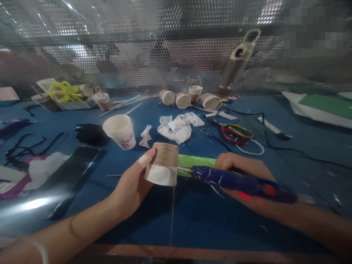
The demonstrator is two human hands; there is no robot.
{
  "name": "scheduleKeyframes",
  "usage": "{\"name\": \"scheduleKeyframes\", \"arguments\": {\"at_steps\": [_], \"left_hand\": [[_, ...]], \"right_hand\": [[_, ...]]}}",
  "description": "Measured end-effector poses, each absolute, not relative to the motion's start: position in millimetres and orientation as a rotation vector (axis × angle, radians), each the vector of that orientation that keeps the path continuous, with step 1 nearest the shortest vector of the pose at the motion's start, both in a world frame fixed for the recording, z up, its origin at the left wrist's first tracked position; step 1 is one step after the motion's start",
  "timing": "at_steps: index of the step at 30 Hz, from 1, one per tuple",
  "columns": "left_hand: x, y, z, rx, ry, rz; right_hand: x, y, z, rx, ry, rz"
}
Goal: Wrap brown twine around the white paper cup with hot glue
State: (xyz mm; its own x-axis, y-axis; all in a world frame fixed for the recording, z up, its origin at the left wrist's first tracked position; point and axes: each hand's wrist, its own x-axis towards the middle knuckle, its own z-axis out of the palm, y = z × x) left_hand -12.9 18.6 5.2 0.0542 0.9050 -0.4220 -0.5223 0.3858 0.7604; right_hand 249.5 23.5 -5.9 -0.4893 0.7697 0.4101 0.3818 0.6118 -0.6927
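Note:
My left hand (133, 187) grips a small white paper cup (161, 175), held upside down with its base up. Brown twine (165, 154) is wound around the base half, while the half toward the rim is bare white. A loose twine end hangs from it toward the table's front edge. My right hand (239, 165) is closed around a dark blue glue gun (228, 179), whose metal nozzle meets the cup at the lowest turn of twine. A red light glows under the gun. Behind the cup lies a bright green strip (196, 161).
A stack of white paper cups (120, 132) stands behind my left hand, beside crumpled white lace (180, 126). Scissors with red and yellow handles (238, 134) lie back right. Several twine-wrapped cups (183, 100) line the perforated metal screen (154, 55). A phone (77, 176) lies left.

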Motion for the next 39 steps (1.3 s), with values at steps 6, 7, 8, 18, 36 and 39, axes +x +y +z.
{"name": "scheduleKeyframes", "arguments": {"at_steps": [6,7,8,18,36,39], "left_hand": [[-16.4,20.0,-2.7,0.561,0.941,1.099],[-17.1,19.9,-3.5,0.583,0.927,1.091],[-17.6,19.6,-4.1,0.602,0.913,1.084],[-12.5,16.1,-5.4,0.755,0.915,1.056],[-21.7,16.4,2.0,0.751,0.969,0.983],[-22.4,18.0,3.2,0.746,0.951,0.968]], "right_hand": [[250.5,23.0,-9.3,-0.922,-2.153,0.653],[249.8,22.7,-8.8,-0.932,-2.150,0.648],[249.2,22.4,-8.0,-0.938,-2.146,0.637],[253.1,14.5,-0.5,-0.961,-2.207,0.547],[252.8,17.8,3.5,-1.002,-2.263,0.528],[251.9,19.5,1.6,-1.006,-2.262,0.493]]}}
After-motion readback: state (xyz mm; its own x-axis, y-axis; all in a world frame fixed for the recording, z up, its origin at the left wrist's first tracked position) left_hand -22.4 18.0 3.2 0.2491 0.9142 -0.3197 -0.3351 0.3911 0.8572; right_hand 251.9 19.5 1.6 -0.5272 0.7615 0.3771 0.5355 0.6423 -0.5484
